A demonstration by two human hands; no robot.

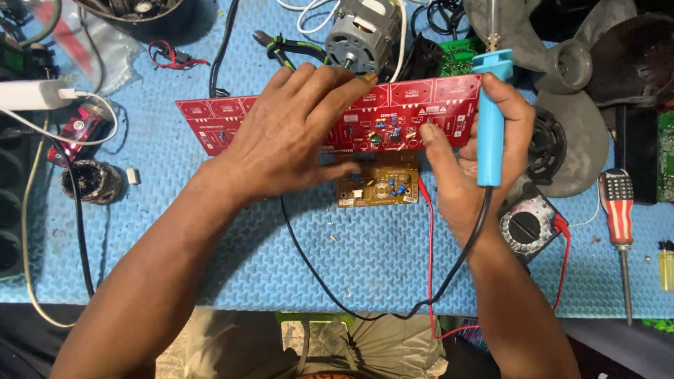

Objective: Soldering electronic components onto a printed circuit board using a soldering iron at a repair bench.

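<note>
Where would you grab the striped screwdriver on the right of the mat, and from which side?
Take the screwdriver by its thick striped handle, coming from above. It lies flat on the mat, shaft pointing toward the person, and the handle is its widest part. The meter sits close on its left.

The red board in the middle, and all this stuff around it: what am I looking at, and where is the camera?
The camera sits on a person's head and looks down at their two bare hands over a blue mat. The left hand rests on a long red circuit board and steadies it. The right hand grips a blue soldering iron, tip pointing away. Below the red board lies a small tan board. Nearby are a motor, a multimeter with red leads, and a striped screwdriver.
</note>
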